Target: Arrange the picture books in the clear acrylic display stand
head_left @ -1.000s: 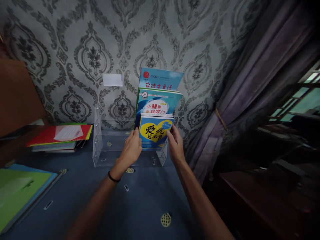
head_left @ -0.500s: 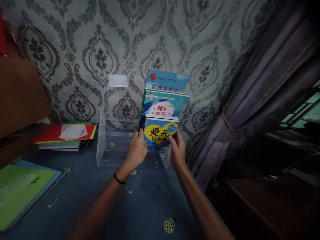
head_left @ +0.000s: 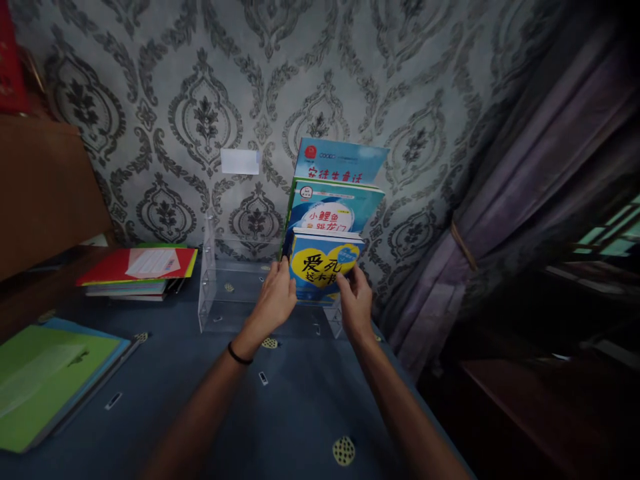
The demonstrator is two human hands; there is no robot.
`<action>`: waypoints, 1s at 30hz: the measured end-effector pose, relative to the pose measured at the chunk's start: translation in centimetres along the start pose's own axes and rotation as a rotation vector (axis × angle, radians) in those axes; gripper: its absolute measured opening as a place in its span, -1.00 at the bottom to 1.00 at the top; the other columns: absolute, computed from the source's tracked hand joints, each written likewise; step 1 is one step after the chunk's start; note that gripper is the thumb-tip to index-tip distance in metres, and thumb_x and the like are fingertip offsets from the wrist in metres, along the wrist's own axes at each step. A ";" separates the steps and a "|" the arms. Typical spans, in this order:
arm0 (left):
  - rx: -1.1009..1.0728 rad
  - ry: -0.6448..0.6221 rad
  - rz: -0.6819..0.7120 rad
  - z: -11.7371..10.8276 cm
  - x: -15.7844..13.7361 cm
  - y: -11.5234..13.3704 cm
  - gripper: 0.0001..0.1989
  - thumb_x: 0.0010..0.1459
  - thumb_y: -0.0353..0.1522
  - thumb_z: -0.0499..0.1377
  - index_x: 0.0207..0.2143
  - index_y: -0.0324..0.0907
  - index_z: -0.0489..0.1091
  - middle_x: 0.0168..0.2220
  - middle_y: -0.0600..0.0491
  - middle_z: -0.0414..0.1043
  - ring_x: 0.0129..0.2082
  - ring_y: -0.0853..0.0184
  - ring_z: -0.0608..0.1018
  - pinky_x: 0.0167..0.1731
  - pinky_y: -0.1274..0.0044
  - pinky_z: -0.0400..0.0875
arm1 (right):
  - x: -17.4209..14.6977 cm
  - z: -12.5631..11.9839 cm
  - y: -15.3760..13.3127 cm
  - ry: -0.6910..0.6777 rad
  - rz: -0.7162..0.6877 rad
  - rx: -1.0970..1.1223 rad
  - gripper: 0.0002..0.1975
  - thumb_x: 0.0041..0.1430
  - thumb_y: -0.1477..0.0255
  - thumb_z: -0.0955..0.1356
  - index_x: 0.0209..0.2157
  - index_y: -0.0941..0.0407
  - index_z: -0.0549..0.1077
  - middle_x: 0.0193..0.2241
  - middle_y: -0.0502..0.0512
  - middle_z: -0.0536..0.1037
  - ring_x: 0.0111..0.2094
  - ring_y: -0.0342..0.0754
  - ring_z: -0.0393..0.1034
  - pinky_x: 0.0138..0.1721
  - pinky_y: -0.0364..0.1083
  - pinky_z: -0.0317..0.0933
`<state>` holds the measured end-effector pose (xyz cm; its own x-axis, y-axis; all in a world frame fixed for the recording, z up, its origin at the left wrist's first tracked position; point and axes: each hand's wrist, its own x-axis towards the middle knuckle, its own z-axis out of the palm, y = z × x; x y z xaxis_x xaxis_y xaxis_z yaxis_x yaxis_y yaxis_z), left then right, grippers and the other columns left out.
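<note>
A small blue book (head_left: 303, 289) with a yellow heart on its cover stands at the front of a stepped row, between my two hands. My left hand (head_left: 275, 294) grips its left edge, fingers closed and partly hidden. At the right edge, my right hand (head_left: 357, 305) has its thumb on the cover and its fingers behind. Right behind this book rises a teal book (head_left: 367, 205) with a white oval. Taller still is a light-blue book (head_left: 345, 159) at the back. All are at the right end of a clear acrylic rack (head_left: 206, 293).
The rack stands on a blue patterned tablecloth (head_left: 295, 413) against a papered wall. To the left lie a stack with a red folder (head_left: 110, 266) and a green folder (head_left: 35, 387). A brown box-like piece (head_left: 45, 190) is at far left; a tied purple curtain (head_left: 480, 207) hangs at right.
The whole scene has shifted slightly to the right in view. Both hands keep their hold on the front book, with hardly any movement.
</note>
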<state>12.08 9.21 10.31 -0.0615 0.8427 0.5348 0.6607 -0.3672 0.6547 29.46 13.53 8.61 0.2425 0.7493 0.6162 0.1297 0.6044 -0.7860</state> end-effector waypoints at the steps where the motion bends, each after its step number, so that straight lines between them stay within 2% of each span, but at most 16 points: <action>1: -0.010 -0.007 0.002 -0.2 0.0 0.1 -0.42 0.26 -0.44 -0.01 0.32 -0.42 0.14 0.16 -0.35 0.32 0.23 0.01 0.38 0.26 0.18 0.27 | 0.0 0.0 0.0 -0.004 -0.002 -0.012 -0.42 0.15 0.18 0.39 0.14 0.19 0.46 0.09 0.32 0.53 0.14 0.25 0.39 0.21 0.27 0.20; 7: -0.044 0.025 0.043 -0.2 -0.1 0.3 -0.37 0.26 -0.46 -0.04 0.37 -0.39 0.05 0.25 -0.33 0.25 0.32 0.01 0.28 0.32 0.17 0.18 | -0.1 0.0 0.0 -0.018 -0.020 -0.021 -0.44 0.16 0.20 0.37 0.14 0.16 0.44 0.12 0.32 0.50 0.15 0.24 0.37 0.18 0.25 0.24; 12: -0.041 0.033 0.053 0.2 -0.2 0.3 -0.36 0.25 -0.48 -0.03 0.39 -0.34 0.05 0.22 -0.29 0.30 0.30 0.05 0.33 0.32 0.19 0.19 | -0.2 0.1 -0.2 -0.013 -0.009 -0.037 -0.47 0.13 0.22 0.38 0.09 0.19 0.47 0.07 0.33 0.53 0.10 0.24 0.41 0.16 0.24 0.27; 17: -0.104 0.009 0.060 -0.9 0.7 -1.0 -0.40 0.23 -0.46 0.03 0.32 -0.36 0.17 0.23 -0.31 0.33 0.23 0.02 0.40 0.28 0.14 0.26 | 0.1 -0.1 0.1 -0.025 -0.011 0.025 -0.46 0.13 0.23 0.40 0.11 0.18 0.46 0.10 0.31 0.53 0.13 0.24 0.40 0.20 0.26 0.23; 23: -0.250 0.032 0.065 -3.0 2.2 -2.7 -0.44 0.20 -0.51 0.01 0.26 -0.21 0.29 0.10 -0.13 0.50 0.09 0.15 0.55 0.18 0.20 0.41 | 0.8 -1.0 -0.2 -0.072 -0.034 0.074 -0.49 0.11 0.28 0.41 0.10 0.15 0.49 0.09 0.26 0.56 0.17 0.21 0.39 0.24 0.25 0.18; 26: -0.307 0.001 0.088 -3.1 2.3 -2.4 -0.40 0.18 -0.54 -0.01 0.29 -0.23 0.27 0.18 -0.14 0.45 0.13 0.16 0.53 0.20 0.22 0.40 | 0.9 -1.1 -0.6 -0.069 -0.027 0.084 -0.50 0.09 0.30 0.42 0.07 0.16 0.51 0.07 0.28 0.57 0.17 0.23 0.39 0.25 0.26 0.17; 30: -0.299 -0.031 0.158 -2.8 2.0 -1.8 -0.37 0.18 -0.53 0.00 0.32 -0.25 0.22 0.29 -0.14 0.33 0.27 0.17 0.41 0.30 0.23 0.28 | 0.8 -1.0 -0.8 -0.093 -0.033 0.072 -0.52 0.08 0.32 0.42 0.05 0.15 0.52 0.07 0.25 0.57 0.17 0.23 0.39 0.24 0.26 0.17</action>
<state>8.62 10.46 11.72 0.0502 0.7762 0.6285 0.4115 -0.5895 0.6951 30.51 13.41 9.70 0.1485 0.7486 0.6462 0.0658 0.6446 -0.7617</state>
